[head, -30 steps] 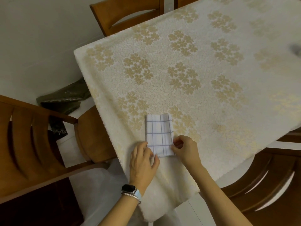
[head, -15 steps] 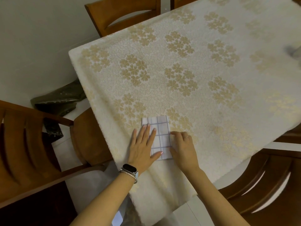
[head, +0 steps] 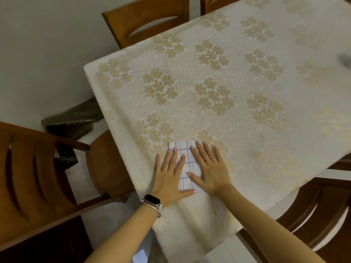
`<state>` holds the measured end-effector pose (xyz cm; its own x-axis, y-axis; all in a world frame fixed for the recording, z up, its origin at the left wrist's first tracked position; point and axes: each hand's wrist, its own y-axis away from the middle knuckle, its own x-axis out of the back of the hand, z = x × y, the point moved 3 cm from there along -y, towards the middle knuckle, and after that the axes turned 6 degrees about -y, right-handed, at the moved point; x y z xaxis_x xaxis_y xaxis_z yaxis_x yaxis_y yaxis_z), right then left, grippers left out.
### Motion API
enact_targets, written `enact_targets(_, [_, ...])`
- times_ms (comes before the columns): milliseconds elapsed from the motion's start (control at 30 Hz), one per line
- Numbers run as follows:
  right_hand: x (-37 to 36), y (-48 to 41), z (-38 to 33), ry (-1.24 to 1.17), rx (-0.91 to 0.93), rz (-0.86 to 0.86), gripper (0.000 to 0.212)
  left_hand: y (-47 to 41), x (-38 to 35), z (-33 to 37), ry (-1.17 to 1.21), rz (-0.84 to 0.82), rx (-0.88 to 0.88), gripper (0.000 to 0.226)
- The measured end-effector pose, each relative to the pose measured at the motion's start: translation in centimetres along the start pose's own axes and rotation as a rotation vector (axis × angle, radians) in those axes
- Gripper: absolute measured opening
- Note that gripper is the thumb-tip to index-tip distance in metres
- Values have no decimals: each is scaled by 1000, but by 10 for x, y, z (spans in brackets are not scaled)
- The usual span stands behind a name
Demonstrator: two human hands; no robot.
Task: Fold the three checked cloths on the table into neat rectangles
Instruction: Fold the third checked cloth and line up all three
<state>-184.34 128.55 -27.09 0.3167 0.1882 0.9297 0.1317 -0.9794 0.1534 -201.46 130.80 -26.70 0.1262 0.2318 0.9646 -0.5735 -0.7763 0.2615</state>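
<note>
Both hands have moved up from the near corners of the folded checked cloth (head: 187, 162) and now lie flat on it. The left hand (head: 170, 177) is wide open, its straight, spread fingers pressing the cloth's left side and its thumb along the near edge. The right hand (head: 210, 168) is just as flat and covers the right side. The cloth is a narrow rectangle close to the near edge of the table (head: 190, 82), which has a cream cover with gold flower clusters. A watch (head: 152, 201) sits on the left wrist and a ring (head: 208, 159) on the right hand. Wooden chairs (head: 38, 177) stand around the table. A grey smudge (head: 344, 59) at the far right is too blurred to name.
</note>
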Motion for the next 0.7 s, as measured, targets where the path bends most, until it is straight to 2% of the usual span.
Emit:
enact_targets(100, [3, 0, 0, -5, -2, 0, 80, 2, 6, -5, 133, 75, 51, 91])
enact_targets(200, [9, 11, -6, -70, -46, 57, 72, 11, 20, -13, 500, 265, 326, 54])
enact_targets(267, [8, 24, -13, -99, -73, 92, 65, 19, 23, -17, 723, 298, 526, 41])
enact_targets(367, [-2, 39, -22, -96, -73, 111, 58, 22, 18, -19, 928, 252, 669, 33])
enact_targets(600, [-16, 45, -27, -138, -104, 93, 58, 7, 19, -3, 1167, 101, 754, 12])
enact_targets(667, [-11, 43, -30, -261, -102, 133, 57, 5, 18, -1, 1197, 81, 765, 3])
enact_targets(700, [-6, 43, -31, -399, -122, 165, 57, 5, 20, 0, 1219, 75, 768, 5])
